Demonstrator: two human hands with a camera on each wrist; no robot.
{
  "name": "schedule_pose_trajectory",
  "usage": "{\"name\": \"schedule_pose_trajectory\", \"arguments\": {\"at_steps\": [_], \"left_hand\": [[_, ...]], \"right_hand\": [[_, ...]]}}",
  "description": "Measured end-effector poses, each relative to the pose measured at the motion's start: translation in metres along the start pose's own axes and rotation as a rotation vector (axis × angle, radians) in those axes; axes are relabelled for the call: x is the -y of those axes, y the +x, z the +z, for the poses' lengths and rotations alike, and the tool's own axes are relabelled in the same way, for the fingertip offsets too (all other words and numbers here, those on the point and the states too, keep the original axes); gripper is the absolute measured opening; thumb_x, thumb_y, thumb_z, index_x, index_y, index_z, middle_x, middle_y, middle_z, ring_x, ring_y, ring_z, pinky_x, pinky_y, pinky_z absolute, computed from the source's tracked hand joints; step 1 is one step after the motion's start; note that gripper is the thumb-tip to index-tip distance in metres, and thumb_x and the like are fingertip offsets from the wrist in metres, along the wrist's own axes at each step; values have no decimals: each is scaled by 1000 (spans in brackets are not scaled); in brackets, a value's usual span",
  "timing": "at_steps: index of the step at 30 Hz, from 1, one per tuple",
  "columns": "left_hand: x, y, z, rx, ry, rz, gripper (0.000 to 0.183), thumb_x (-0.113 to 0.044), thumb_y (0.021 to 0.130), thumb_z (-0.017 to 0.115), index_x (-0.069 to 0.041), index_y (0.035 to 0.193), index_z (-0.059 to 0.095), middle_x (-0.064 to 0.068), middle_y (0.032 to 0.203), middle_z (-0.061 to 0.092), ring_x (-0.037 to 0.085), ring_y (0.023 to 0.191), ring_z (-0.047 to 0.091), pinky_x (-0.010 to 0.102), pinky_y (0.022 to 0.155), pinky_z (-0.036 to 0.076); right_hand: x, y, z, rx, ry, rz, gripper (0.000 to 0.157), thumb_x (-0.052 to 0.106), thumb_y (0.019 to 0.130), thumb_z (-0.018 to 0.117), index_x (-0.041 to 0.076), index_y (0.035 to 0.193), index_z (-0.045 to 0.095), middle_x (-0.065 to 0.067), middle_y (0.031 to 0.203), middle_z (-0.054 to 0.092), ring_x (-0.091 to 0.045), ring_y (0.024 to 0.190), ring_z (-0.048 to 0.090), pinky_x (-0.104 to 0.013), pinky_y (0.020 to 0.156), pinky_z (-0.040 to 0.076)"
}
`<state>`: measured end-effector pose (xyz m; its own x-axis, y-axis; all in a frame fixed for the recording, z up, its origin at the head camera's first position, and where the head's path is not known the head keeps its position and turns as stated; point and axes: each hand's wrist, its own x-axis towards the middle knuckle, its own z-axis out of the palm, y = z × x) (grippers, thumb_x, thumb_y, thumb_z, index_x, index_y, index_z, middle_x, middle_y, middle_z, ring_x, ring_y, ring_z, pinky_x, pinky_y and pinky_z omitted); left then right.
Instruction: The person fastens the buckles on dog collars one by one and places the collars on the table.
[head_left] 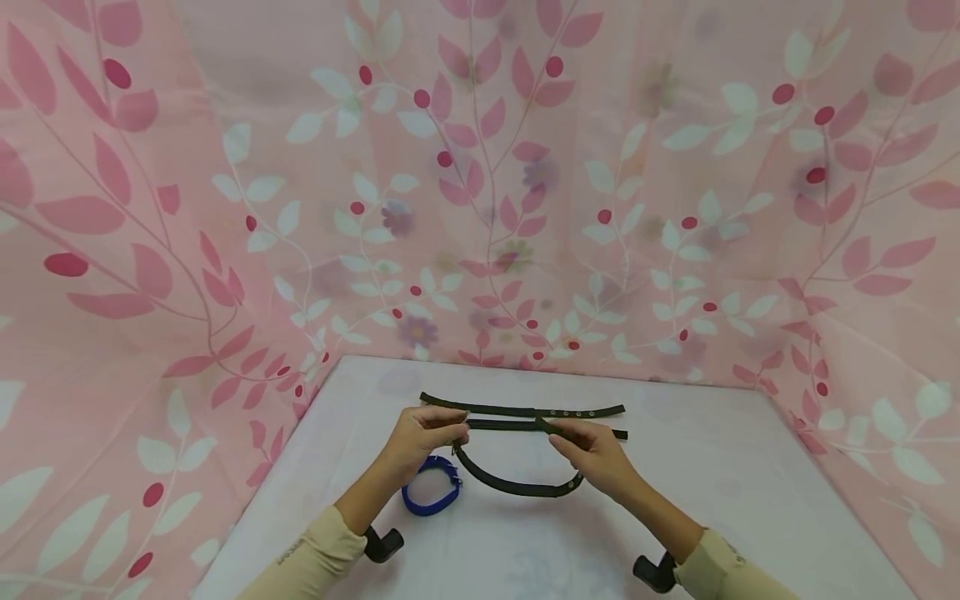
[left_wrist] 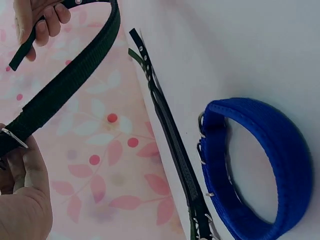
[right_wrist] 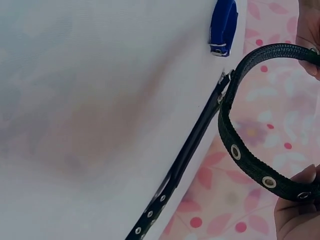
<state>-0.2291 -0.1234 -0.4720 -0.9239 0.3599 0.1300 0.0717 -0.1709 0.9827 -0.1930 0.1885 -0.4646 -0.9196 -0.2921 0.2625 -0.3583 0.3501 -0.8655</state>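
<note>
A dark green collar with metal eyelets hangs in a curve between the two hands, above the white table. My left hand pinches its buckle end, where a metal ring shows. The right hand grips the strap's eyelet end, with the tip poking out past the fingers; eyelets line the band beside it. Below the left hand lies a blue collar, closed into a loop. Behind the hands, two more dark collars lie stretched out side by side, partly hidden by the hands.
The white table spreads around the collars. Pink curtains with printed leaves stand along its back and both sides. A black device sits under the left wrist, and another black device under the right.
</note>
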Motion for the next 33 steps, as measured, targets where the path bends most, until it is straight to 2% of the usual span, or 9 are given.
{"name": "schedule_pose_trajectory", "arguments": {"at_steps": [4, 8, 11, 14, 17, 20, 24, 28, 33], "left_hand": [[0, 0, 7, -2, 22, 62, 43, -5, 80, 80, 15, 114, 65, 2, 93, 76, 13, 82, 73, 30, 79, 59], [3, 0, 16, 25, 171, 260, 36, -4, 79, 81, 13, 109, 69, 12, 96, 75, 11, 83, 72, 24, 71, 59], [3, -1, 22, 43, 284, 412, 30, -5, 80, 80, 8, 106, 73, 18, 95, 73, 8, 81, 69, 20, 63, 56], [3, 0, 25, 60, 300, 472, 28, -3, 80, 80, 5, 105, 74, 22, 94, 72, 6, 78, 67, 19, 60, 54], [4, 1, 27, 78, 296, 486, 27, 0, 80, 79, 7, 105, 74, 25, 93, 71, 4, 76, 65, 19, 58, 53], [6, 1, 29, 97, 281, 462, 27, 0, 80, 79, 7, 105, 73, 28, 93, 70, 3, 75, 65, 18, 57, 52], [7, 0, 32, 112, 245, 385, 30, -4, 80, 80, 7, 107, 73, 27, 95, 70, 6, 77, 69, 20, 60, 56], [8, 0, 36, 112, 204, 310, 32, -7, 81, 80, 6, 110, 72, 23, 94, 71, 11, 77, 72, 30, 65, 60], [10, 1, 40, 113, 182, 263, 32, -8, 82, 79, 7, 109, 72, 18, 92, 71, 12, 74, 72, 31, 66, 61]], "right_hand": [[-1, 2, 6, 4, 25, -7, 28, 16, 94, 68, 6, 120, 69, -15, 96, 68, -12, 73, 60, -22, 62, 53], [6, 3, 14, 16, -12, -6, 28, 15, 94, 68, 6, 120, 69, -12, 108, 71, -12, 81, 64, -21, 71, 56], [17, 2, 18, 23, -48, -26, 26, 10, 93, 68, 3, 117, 70, -13, 103, 72, -6, 76, 60, -21, 66, 54], [26, 2, 20, 29, -65, -59, 23, 7, 92, 68, 0, 114, 71, -11, 93, 70, -4, 70, 55, -21, 59, 51], [22, 3, 21, 30, -81, -78, 22, 7, 92, 68, 3, 113, 72, -7, 86, 67, -3, 67, 51, -20, 55, 47], [10, 5, 23, 26, -79, -97, 21, 10, 93, 68, 7, 114, 72, -4, 86, 67, -4, 66, 50, -20, 53, 45], [4, 6, 25, 42, -48, -150, 21, 14, 93, 69, 10, 113, 73, -1, 85, 65, -3, 63, 48, -20, 50, 44], [6, 8, 28, 61, -37, -180, 21, 20, 93, 69, 13, 113, 73, 0, 81, 63, -3, 61, 45, -21, 49, 42], [13, 10, 33, 60, -43, -188, 22, 17, 93, 69, 11, 114, 73, -1, 83, 65, -3, 61, 45, -21, 50, 43]]}}
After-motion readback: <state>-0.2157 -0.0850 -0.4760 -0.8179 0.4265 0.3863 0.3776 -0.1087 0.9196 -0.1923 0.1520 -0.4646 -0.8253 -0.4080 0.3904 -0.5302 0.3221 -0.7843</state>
